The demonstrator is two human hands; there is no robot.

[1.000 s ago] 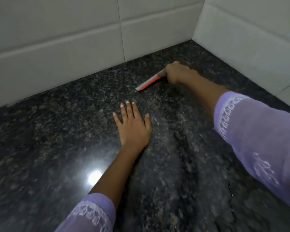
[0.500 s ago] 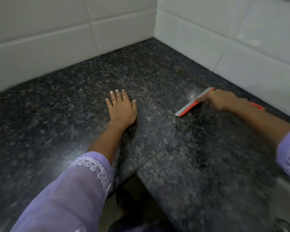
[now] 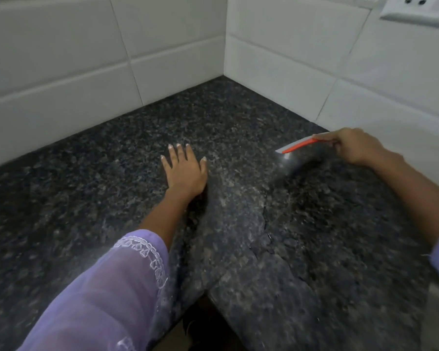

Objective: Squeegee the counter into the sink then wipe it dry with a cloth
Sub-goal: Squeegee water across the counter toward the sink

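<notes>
Your single head view looks forward and steeply down, close over the dark granite counter [image 3: 91, 198] into the tiled wall [image 3: 61, 59] corner, your left hand [image 3: 184, 171] centre, right hand [image 3: 357, 146] at right edge.

Speckled black-grey counter [image 3: 117, 158], orange-and-white squeegee [image 3: 298, 146], white wall tiles [image 3: 61, 59], lilac embroidered sleeve [image 3: 112, 287]

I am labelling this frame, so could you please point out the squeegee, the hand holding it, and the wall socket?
squeegee [image 3: 298, 146]: head view, on the orange strip along its blade.
right hand [image 3: 356, 146]: head view, on the back of the hand.
wall socket [image 3: 416, 11]: head view, on its white faceplate.
</notes>
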